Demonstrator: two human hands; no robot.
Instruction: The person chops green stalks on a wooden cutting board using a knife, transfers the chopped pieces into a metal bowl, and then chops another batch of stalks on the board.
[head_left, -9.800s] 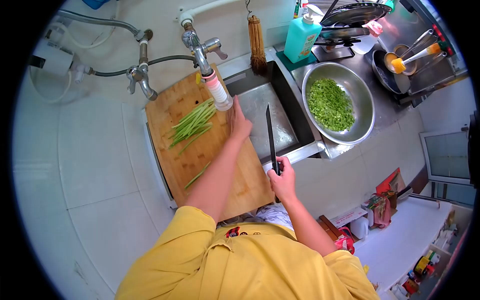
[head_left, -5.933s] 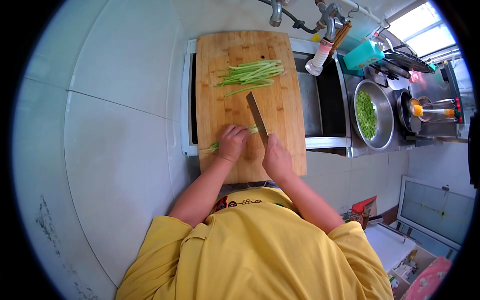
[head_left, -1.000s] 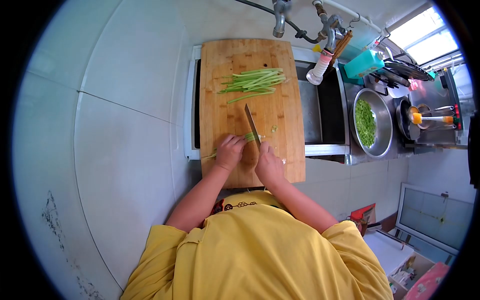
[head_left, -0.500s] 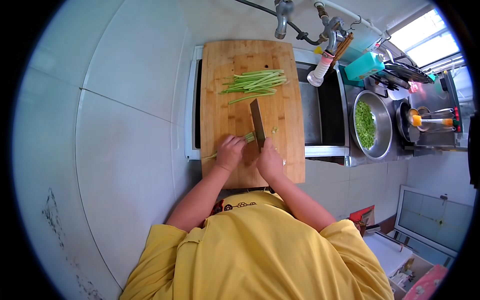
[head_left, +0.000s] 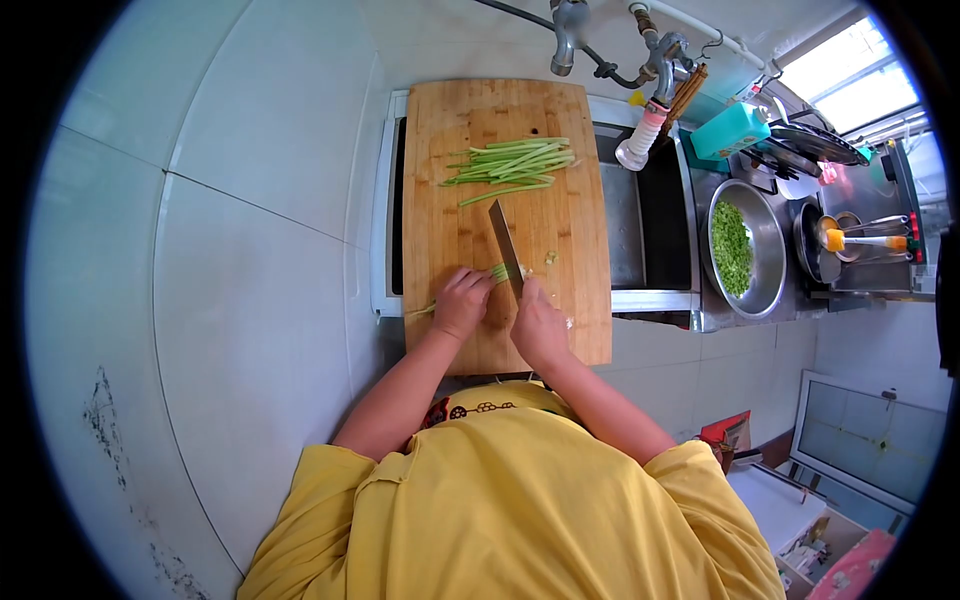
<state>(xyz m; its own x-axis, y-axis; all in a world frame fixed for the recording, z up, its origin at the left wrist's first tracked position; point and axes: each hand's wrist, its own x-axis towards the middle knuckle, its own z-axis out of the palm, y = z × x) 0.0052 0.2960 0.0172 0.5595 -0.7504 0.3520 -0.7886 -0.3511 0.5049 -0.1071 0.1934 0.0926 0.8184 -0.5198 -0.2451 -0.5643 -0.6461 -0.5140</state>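
My right hand (head_left: 540,325) is closed round the handle of a cleaver (head_left: 506,243), whose blade stands across the end of a small bunch of green stalks (head_left: 498,272). My left hand (head_left: 464,302) presses that bunch down on the wooden cutting board (head_left: 430,200), fingers curled over it just left of the blade. Thin stalk ends stick out on the far side of the left hand. A few small cut bits (head_left: 550,258) lie right of the blade. Farther up the board rests a pile of long green stalks (head_left: 515,163).
The board lies across a sink (head_left: 625,240), under two taps (head_left: 668,62). To the right, a steel bowl (head_left: 775,255) holds chopped greens (head_left: 730,250). Beyond it are a pan with ladles (head_left: 830,240) and a teal bottle (head_left: 730,132). A tiled wall (head_left: 260,250) stands close on the left.
The cleaver's far end has swung to the left, and the blade sits slightly closer to my left hand. My left hand has hardly moved.
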